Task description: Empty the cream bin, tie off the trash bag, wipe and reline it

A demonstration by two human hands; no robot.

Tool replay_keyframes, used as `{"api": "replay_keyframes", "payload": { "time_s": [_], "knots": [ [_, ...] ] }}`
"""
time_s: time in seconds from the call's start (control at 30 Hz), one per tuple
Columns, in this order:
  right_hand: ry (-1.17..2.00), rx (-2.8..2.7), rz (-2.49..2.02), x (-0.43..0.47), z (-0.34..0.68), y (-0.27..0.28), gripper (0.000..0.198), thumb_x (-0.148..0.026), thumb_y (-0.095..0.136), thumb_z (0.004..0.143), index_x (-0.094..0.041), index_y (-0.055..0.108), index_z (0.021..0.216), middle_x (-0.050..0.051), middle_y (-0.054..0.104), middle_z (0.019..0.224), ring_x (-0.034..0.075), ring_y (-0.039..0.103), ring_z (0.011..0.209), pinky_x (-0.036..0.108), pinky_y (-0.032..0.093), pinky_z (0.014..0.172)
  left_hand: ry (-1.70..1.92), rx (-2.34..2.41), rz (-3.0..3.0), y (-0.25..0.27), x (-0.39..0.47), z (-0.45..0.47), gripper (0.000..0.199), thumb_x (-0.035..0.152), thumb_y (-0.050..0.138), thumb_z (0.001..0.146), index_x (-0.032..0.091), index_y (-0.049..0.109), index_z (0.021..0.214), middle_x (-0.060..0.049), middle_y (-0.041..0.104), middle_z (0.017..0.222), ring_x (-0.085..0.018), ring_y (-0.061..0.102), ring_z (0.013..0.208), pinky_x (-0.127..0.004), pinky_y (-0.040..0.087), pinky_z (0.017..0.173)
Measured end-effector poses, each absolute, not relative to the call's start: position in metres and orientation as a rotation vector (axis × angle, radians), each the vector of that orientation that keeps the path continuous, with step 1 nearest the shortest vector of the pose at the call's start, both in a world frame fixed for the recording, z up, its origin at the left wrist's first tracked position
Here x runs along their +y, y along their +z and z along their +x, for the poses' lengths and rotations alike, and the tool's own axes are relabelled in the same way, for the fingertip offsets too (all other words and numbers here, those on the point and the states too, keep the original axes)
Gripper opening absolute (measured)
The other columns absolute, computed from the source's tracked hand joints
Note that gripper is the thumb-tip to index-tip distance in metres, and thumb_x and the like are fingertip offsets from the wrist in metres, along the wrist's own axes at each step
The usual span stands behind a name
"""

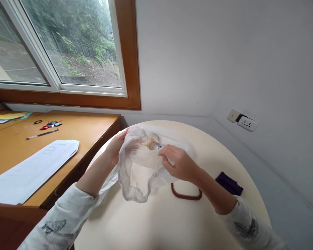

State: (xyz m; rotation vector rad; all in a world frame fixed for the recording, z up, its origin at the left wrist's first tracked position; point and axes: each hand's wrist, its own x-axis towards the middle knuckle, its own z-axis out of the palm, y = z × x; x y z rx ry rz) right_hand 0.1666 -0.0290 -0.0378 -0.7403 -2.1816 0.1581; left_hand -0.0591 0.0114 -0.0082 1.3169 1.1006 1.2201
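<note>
A thin white plastic bag [135, 173] lies spread with its mouth towards me over the round table. My left hand [116, 147] grips its left side, the fingers partly hidden behind the film. At the opposite side, my right hand [178, 163] is closed in a pinch on the bag's edge. Between the hands, a small yellow and silvery item [153, 144] shows in the bag; its kind cannot be made out. Below my right hand, a brown curved handle-shaped piece [186, 197] rests on the table, its upper part covered.
A folded dark purple cloth [229, 183] lies right on the round cream table [172, 222]. The wooden desk [94, 121] at left bears papers [39, 170], a pen [42, 134] and keys [52, 124]. A wall socket [247, 123] is at right, a window [75, 45] behind.
</note>
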Motion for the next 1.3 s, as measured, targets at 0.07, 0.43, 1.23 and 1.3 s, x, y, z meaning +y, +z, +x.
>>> {"api": "replay_keyframes", "payload": {
  "time_s": [0.07, 0.43, 1.23, 1.3],
  "knots": [
    [0.173, -2.186, -0.795, -0.024, 0.163, -0.049, 0.026, -0.011, 0.038, 0.081, -0.021, 0.058, 0.094, 0.004, 0.061, 0.089, 0.016, 0.057, 0.084, 0.031, 0.048, 0.076, 1.099, 1.026, 1.243, -0.009, 0.012, -0.061, 0.045, 0.053, 0.043, 0.081, 0.019, 0.065, 0.100, -0.007, 0.067, 0.072, -0.024, 0.064, 0.071, -0.037, 0.051, 0.064],
    [0.196, -1.830, -1.170, 0.017, 0.185, -0.069, 0.032, -0.028, 0.039, 0.087, -0.022, 0.059, 0.111, 0.009, 0.052, 0.118, 0.021, 0.048, 0.113, 0.041, 0.038, 0.097, 1.479, 1.350, 1.437, -0.011, 0.018, -0.072, 0.047, 0.041, 0.057, 0.075, 0.026, 0.051, 0.119, -0.006, 0.057, 0.107, -0.018, 0.057, 0.088, -0.031, 0.047, 0.076],
    [0.870, -1.820, -1.389, 0.033, 0.176, -0.055, 0.053, -0.030, 0.047, 0.081, -0.027, 0.040, 0.133, 0.002, 0.041, 0.138, 0.022, 0.040, 0.124, 0.038, 0.032, 0.101, 1.054, 1.399, 1.646, -0.064, 0.019, -0.042, 0.063, 0.046, 0.048, 0.081, 0.022, 0.029, 0.137, -0.011, 0.022, 0.147, -0.029, 0.022, 0.134, -0.043, 0.027, 0.105],
    [0.918, -1.820, -1.387, 0.024, 0.177, -0.053, 0.052, -0.036, 0.048, 0.082, -0.028, 0.040, 0.133, 0.003, 0.044, 0.136, 0.023, 0.045, 0.118, 0.038, 0.035, 0.098, 1.047, 1.326, 1.511, -0.062, 0.018, -0.041, 0.068, 0.046, 0.052, 0.079, 0.023, 0.027, 0.138, -0.009, 0.021, 0.149, -0.029, 0.025, 0.133, -0.041, 0.029, 0.104]
  ]
}}
